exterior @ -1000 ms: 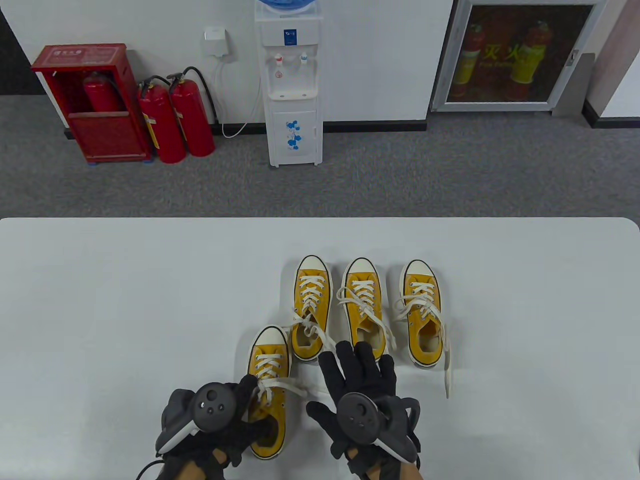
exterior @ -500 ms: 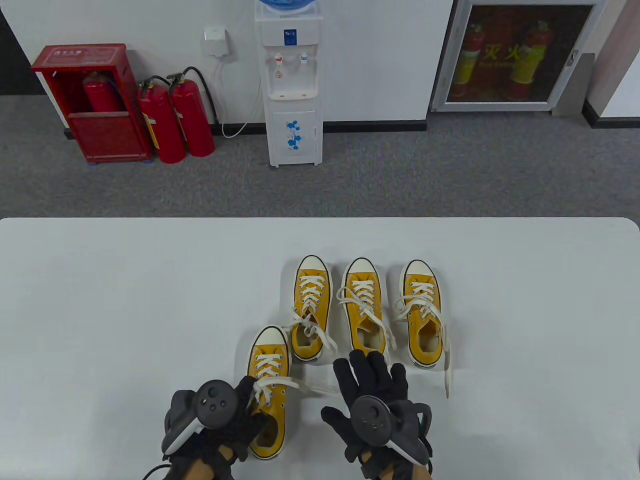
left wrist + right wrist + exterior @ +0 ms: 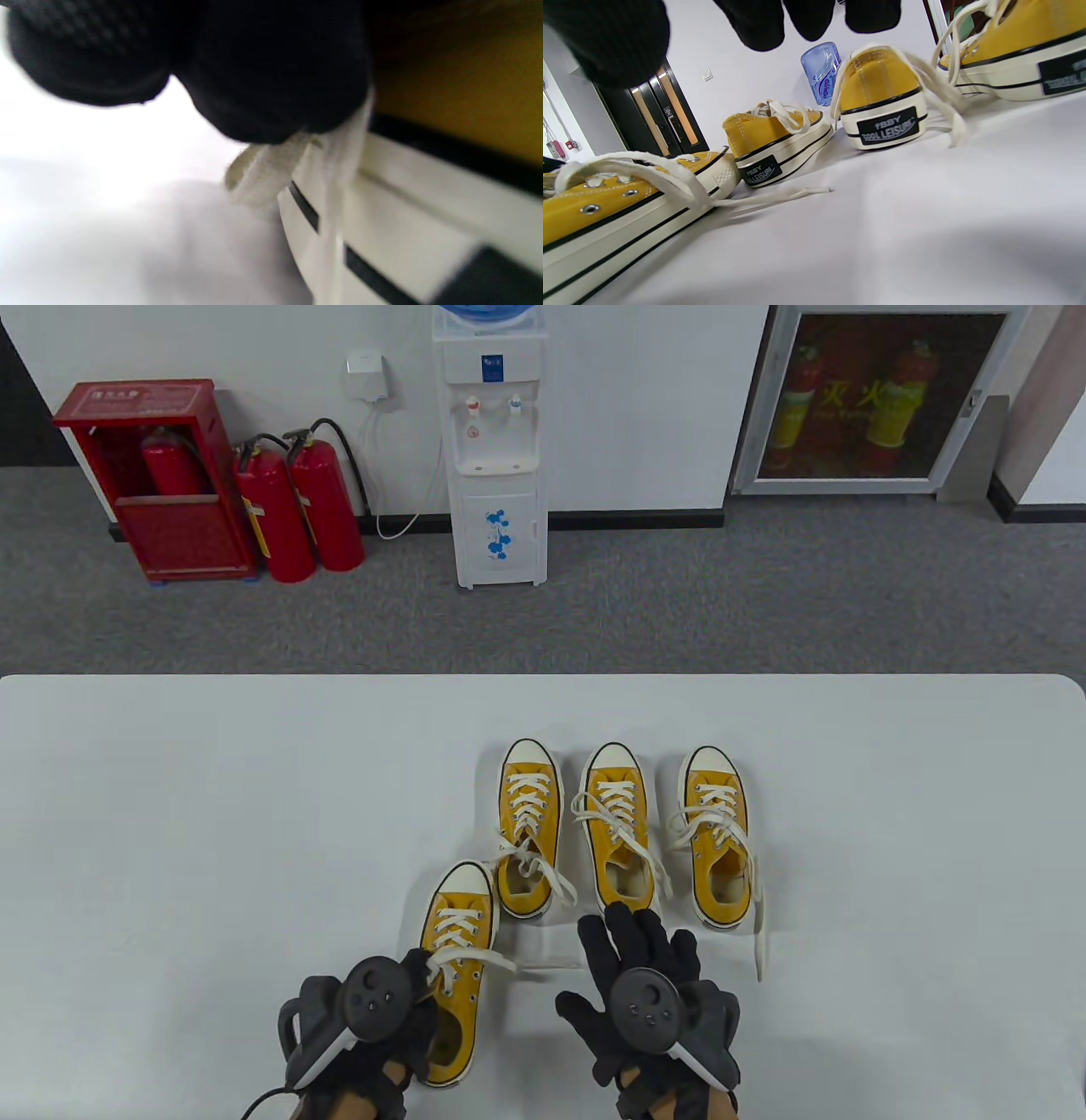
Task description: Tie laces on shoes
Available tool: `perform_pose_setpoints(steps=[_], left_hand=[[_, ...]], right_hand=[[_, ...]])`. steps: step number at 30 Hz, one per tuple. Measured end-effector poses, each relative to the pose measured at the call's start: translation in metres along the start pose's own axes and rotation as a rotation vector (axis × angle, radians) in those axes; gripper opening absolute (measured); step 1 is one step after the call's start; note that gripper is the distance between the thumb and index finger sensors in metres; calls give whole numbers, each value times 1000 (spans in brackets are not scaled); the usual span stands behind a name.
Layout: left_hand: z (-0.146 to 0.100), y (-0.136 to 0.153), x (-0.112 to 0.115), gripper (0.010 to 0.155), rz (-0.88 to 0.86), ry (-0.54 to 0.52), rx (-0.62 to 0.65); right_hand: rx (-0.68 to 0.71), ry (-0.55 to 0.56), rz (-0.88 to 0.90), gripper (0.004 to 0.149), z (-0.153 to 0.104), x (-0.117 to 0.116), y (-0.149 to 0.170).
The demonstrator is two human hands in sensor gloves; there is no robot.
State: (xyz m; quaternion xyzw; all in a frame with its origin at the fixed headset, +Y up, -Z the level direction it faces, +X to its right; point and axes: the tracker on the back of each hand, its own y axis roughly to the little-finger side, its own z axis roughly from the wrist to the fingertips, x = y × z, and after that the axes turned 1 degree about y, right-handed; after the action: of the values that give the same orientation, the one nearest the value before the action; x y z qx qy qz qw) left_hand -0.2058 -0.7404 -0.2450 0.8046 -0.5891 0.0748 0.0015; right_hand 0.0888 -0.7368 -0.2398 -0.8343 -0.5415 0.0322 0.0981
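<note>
- Four yellow canvas shoes with white laces are seen on a white bench (image 3: 212, 831). Three are lined up toes-away at the centre of the table view, and the nearest shoe (image 3: 454, 976) is set at the lower centre, just left of the row and closer to the bottom edge.
- The left hand (image 3: 373, 1027) is shown at the lower left of centre, lying against the nearest shoe's left side. In the left wrist view, its dark gloved fingertips (image 3: 271, 84) are seen closed on a white lace end (image 3: 271, 169) right beside the shoe's sole.
- The right hand (image 3: 645, 993) is shown at the lower right of centre, with its fingers spread and straight. Nothing is held by it. It is placed just short of the heel of the middle shoe (image 3: 624, 831), and whether the bench is touched cannot be told.
- The other lace end (image 3: 526, 963) of the nearest shoe is laid loose across the bench, between the two hands.
- Risk, as judged: the loose end may be missed or only half caught by the bulky glove, since it is thin and lies flat.
- Risk, as judged: if the held lace is pulled hard with the shoe unbraced, the light shoe may be dragged or turned.
- Risk, as judged: trailing laces of the row behind may be snagged by the right hand, as they are spread near its fingers.
</note>
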Motion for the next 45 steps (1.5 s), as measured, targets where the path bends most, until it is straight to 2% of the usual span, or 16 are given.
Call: perform_pose_setpoints(steps=[1, 3, 11, 19, 25, 33, 45], left_hand=[[0, 1, -3, 56, -21, -39, -3], [0, 3, -6, 54, -26, -29, -9], [4, 13, -33, 54, -22, -110, -68], [38, 27, -63, 56, -25, -142, -187], [65, 29, -74, 57, -39, -170, -254], [97, 32, -71, 56, 13, -211, -271], [134, 37, -42, 56, 33, -231, -258]], right_hand=[[-1, -5, 0, 85, 0, 0, 0], [1, -4, 5, 85, 1, 0, 0], [-14, -1, 32, 84, 2, 1, 4], [-28, 0, 44, 84, 4, 0, 7], [-24, -6, 38, 84, 4, 0, 6], [-22, -16, 34, 84, 5, -1, 6], [-20, -27, 32, 83, 5, -2, 6]])
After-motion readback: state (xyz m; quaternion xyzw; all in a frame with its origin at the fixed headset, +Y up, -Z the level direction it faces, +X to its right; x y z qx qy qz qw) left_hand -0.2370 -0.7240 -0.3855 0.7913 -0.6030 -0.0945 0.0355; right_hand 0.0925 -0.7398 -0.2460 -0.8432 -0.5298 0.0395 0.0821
